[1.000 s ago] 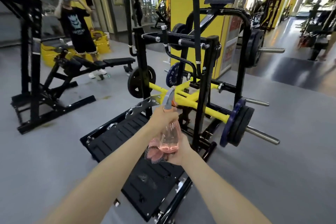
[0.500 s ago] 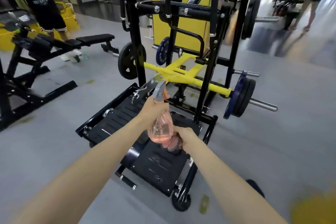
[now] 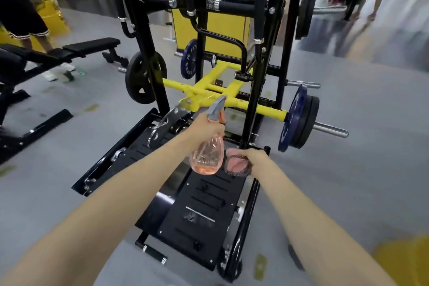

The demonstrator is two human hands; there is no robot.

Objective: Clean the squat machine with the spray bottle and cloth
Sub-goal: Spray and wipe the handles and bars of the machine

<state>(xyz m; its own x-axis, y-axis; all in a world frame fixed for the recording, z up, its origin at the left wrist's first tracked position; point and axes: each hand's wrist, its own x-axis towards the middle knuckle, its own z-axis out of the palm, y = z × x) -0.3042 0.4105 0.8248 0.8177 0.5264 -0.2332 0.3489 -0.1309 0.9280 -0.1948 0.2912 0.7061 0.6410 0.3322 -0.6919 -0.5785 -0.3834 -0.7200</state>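
Over black steel footplate (image 3: 204, 211): left hand (image 3: 204, 126) grips clear pink plastic spray bottle (image 3: 207, 155), right hand (image 3: 255, 158) clutches pink mesh cloth (image 3: 236, 166). No wet patches visible; likely nothing sprayed or wiped yet.

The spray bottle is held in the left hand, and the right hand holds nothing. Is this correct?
Not quite. The left hand does hold the spray bottle, but the right hand grips a pink cloth, as the head view shows.
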